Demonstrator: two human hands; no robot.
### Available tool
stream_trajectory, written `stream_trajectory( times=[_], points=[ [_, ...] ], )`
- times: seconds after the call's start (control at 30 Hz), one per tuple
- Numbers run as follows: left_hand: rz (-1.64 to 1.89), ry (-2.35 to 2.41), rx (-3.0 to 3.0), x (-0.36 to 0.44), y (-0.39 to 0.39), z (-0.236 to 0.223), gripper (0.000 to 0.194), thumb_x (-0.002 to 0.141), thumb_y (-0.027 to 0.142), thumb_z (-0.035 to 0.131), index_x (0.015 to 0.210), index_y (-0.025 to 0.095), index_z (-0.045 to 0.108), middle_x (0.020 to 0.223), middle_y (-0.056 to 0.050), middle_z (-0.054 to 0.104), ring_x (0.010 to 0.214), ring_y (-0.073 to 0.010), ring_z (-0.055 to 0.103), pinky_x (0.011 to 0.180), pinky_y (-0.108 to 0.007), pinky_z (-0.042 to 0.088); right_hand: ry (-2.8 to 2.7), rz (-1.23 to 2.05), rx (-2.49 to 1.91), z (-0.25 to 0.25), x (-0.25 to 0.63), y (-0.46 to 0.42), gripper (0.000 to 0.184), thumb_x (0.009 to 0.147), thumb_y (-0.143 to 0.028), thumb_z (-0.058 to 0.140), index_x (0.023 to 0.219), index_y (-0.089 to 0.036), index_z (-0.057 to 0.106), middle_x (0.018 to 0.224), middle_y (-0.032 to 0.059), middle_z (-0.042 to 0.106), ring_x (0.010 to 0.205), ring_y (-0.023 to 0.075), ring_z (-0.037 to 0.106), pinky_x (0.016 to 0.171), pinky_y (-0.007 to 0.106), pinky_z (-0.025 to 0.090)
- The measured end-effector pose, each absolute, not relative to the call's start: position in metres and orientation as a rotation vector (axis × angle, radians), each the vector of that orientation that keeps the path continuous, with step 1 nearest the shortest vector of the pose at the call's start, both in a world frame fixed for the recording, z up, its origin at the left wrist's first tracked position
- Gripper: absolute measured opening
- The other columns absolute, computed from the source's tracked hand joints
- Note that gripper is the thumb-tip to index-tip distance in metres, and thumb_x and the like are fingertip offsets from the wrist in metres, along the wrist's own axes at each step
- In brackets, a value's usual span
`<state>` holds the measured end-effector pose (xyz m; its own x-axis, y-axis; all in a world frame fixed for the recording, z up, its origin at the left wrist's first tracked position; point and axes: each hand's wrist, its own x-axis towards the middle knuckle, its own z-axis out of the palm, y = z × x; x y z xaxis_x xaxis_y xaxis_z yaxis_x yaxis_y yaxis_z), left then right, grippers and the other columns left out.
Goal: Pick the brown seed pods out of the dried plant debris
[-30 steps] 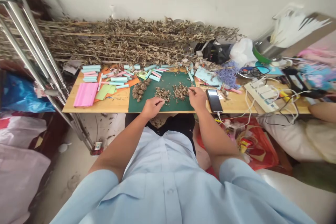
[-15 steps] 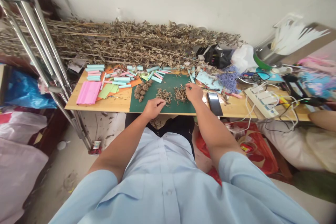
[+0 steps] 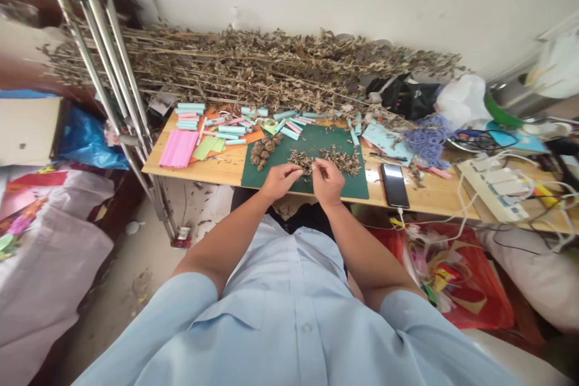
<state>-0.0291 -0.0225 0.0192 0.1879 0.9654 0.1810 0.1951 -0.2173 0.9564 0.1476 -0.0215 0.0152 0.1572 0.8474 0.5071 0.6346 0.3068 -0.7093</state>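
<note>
Leaf bits (image 3: 344, 162) are being held by the green mat (image 3: 272, 176) on the counter (image 3: 218, 172), in a rough band with its long axis running left-right; no single pointing direction can be told. The near edge is being partly hidden by the hands. Left hand (image 3: 279, 181): fingers being kept nearly closed at the band's near-left edge. Right hand (image 3: 330, 183): fingers being curled in to a near pinch, just beside the left's. Whether anything is being gripped in either can't be told. Brown balls (image 3: 263, 151) are being supported on the mat's left part, cluster slanting far-right. Leafy stems (image 3: 253, 66) are being laid out lengthwise behind.
</note>
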Motion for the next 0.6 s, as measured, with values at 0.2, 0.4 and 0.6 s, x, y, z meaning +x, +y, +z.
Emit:
stream_trajectory(
  times=[0.2, 0.4, 0.6],
  points=[
    [1.182, 1.117, 1.41, -0.03, -0.019, 0.013, 0.024, 0.09, 0.038, 0.065, 0.094, 0.016, 0.072, 0.071, -0.001, 0.066, 0.057, -0.0106, 0.055, 0.057, -0.024, 0.046, -1.632, 0.297, -1.303, 0.0, 0.121, -0.037, 0.029, 0.098, -0.04, 0.053, 0.109, -0.022, 0.072, 0.103, 0.0111, 0.075, 0.085, 0.0226, 0.069, 0.085, 0.042, 0.058],
    [1.178, 1.092, 1.411, -0.03, -0.018, 0.015, 0.018, 0.092, 0.031, 0.059, 0.09, 0.017, 0.068, 0.066, 0.001, 0.06, 0.055, -0.0104, 0.053, 0.057, -0.024, 0.043, -1.651, 0.373, -1.279, 0.008, 0.122, -0.041, 0.03, 0.096, -0.042, 0.058, 0.114, -0.021, 0.069, 0.107, 0.0112, 0.074, 0.085, 0.0216, 0.069, 0.083, 0.039, 0.059],
    [1.07, 1.14, 1.594, -0.029, -0.018, 0.016, 0.018, 0.093, 0.03, 0.056, 0.086, 0.016, 0.067, 0.068, 0.0, 0.062, 0.062, -0.0121, 0.055, 0.063, -0.025, 0.043, -1.75, 0.4, -1.267, 0.017, 0.129, -0.029, 0.036, 0.099, -0.038, 0.051, 0.127, -0.021, 0.065, 0.113, 0.0121, 0.073, 0.101, 0.0245, 0.069, 0.09, 0.042, 0.059]
  ],
)
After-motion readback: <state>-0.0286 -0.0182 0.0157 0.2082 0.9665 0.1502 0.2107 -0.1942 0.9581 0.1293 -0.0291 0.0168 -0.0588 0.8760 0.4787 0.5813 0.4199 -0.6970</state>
